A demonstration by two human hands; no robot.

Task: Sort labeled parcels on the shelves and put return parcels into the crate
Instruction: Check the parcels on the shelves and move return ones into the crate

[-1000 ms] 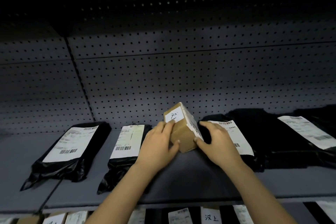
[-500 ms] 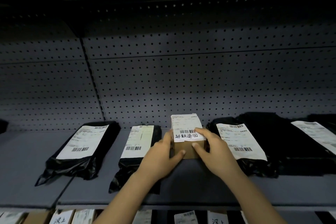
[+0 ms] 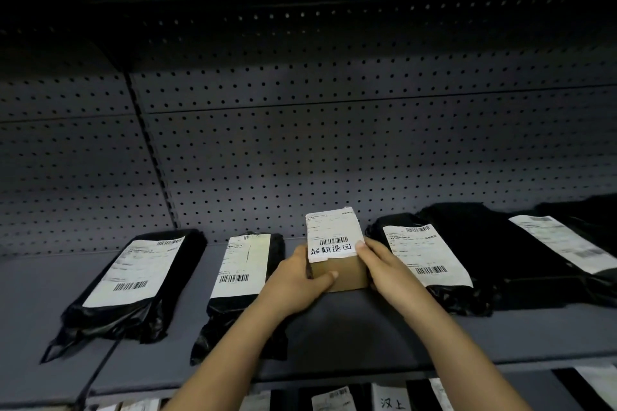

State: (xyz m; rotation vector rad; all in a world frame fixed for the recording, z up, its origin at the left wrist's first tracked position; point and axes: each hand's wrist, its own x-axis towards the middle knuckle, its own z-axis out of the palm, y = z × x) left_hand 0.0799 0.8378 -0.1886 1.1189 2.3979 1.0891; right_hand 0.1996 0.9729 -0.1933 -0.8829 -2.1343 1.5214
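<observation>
The left hand (image 3: 293, 280) and right hand (image 3: 390, 269) grip a cardboard box (image 3: 349, 272) whose label (image 3: 332, 227) shows handwritten 超期退回 below a barcode (image 3: 334, 241).

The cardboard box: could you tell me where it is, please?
Head view: the cardboard box sits on the shelf between two black bags, held by the left hand and right hand.

Head view, facing shelf (image 3: 334, 337), close
</observation>
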